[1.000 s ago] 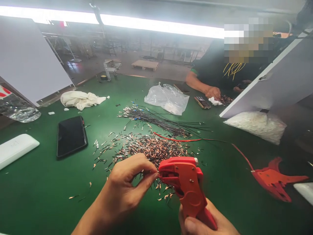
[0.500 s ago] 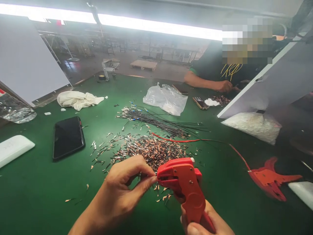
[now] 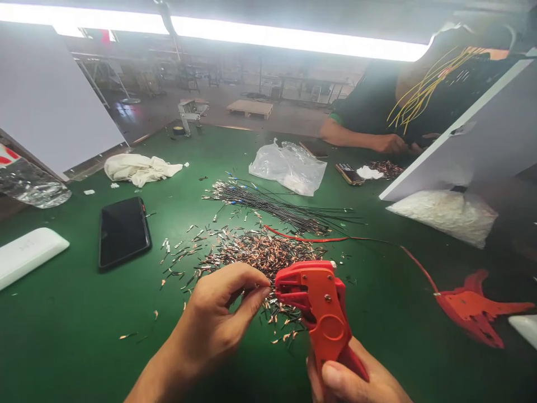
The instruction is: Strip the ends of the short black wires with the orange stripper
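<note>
I see my right hand [image 3: 356, 380] at the bottom edge, its grip clenched around the handles of a red wire stripper [image 3: 321, 313] that points up toward eleven o'clock. My left hand [image 3: 218, 319] sits at nine o'clock of the stripper's head, thumb and forefinger pinched together just at its mouth; whatever they pinch is too small for me to make out. Right behind both hands, at twelve o'clock, lies a heap of short copper-tipped wire bits [image 3: 260, 252] on the green bench [image 3: 62, 324], and beyond it a bundle of long dark wires [image 3: 272, 204]. A dark phone [image 3: 123, 230] lies at ten o'clock. A second red stripper [image 3: 474, 308] rests at three o'clock. Across the bench, another person's hand [image 3: 390, 144] works near a small pile of wire bits.
</note>
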Tool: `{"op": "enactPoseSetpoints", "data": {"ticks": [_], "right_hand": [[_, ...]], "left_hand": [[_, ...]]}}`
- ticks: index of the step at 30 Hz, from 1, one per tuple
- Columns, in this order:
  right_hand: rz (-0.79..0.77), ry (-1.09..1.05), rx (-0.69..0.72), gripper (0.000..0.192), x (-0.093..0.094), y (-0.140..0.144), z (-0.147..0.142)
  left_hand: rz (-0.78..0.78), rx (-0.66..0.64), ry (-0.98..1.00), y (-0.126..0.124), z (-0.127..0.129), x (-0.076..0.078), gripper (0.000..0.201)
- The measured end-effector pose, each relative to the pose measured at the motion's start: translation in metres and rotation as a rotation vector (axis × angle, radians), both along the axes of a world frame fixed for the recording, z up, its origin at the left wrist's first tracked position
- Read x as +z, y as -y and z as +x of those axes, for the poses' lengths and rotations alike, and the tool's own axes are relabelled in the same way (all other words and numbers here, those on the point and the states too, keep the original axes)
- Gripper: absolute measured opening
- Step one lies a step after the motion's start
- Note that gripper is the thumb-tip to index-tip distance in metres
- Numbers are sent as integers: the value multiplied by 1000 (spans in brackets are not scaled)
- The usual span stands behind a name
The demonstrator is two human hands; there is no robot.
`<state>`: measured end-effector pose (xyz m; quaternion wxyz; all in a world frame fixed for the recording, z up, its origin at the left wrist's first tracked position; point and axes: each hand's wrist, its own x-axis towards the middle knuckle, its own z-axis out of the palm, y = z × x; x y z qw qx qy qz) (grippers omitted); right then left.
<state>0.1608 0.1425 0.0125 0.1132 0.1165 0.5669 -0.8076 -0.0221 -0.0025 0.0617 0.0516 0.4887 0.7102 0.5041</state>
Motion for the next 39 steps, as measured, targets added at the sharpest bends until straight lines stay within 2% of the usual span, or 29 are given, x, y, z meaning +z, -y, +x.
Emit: {"op": "enactPoseSetpoints", "data": {"ticks": [4, 7, 16, 20, 25, 31, 36, 39], "right_hand": [[11, -63, 38, 56, -1, -3, 1], [15, -34, 28, 56, 0, -5, 0], [-67, -124, 41, 50, -1, -6, -2], [-77, -112, -16, 47, 1, -2, 2], [-56, -78, -5, 47, 3, -1, 3], [-51, -30, 38, 55, -9, -3, 7], [35, -33, -32, 58, -8, -1, 8], [63, -30, -37, 59, -6, -1, 5]], "left_hand": [[-2, 14, -24, 1, 0, 0, 14], [-3, 20, -35, 2, -1, 1, 14], [-4, -11, -34, 3, -1, 5, 15], [-12, -55, -2, 5, -2, 5, 15], [-28, -92, 78, 7, -2, 7, 15], [-79, -113, 110, 8, -4, 9, 16], [-65, -137, 139, 8, -3, 10, 17], [-72, -122, 173, 8, -3, 6, 9]]}}
